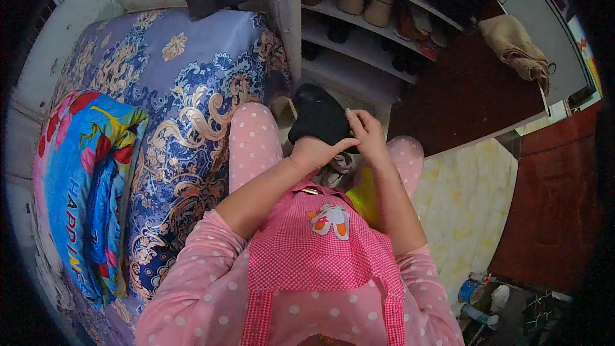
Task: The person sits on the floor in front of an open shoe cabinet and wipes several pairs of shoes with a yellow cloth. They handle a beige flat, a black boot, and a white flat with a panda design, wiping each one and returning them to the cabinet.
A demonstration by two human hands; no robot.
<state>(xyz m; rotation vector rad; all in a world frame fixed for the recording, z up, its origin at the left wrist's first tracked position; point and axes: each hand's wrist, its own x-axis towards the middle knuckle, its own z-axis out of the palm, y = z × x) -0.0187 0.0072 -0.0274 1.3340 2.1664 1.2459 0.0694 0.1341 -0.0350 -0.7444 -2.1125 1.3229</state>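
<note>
A black shoe point(318, 114) is held up between my knees, in front of the shoe cabinet. My left hand point(315, 152) grips it from the near side, with its thumb stretched to the right and most of its fingers hidden behind the shoe. At the shoe's right edge, my right hand point(368, 132) pinches it with bent fingers. Under my hands lies a greyish shoe point(341, 165), partly hidden by my arms and apron. A yellow item point(363, 195) shows beside my right forearm.
The open cabinet's shelves point(359, 19) hold several shoes, and its dark brown door point(458, 99) swings out to the right with a tan cloth point(512, 41) over it. At left a bed point(192, 57) carries a folded bright blanket point(90, 186). Bottles point(472, 289) stand at lower right.
</note>
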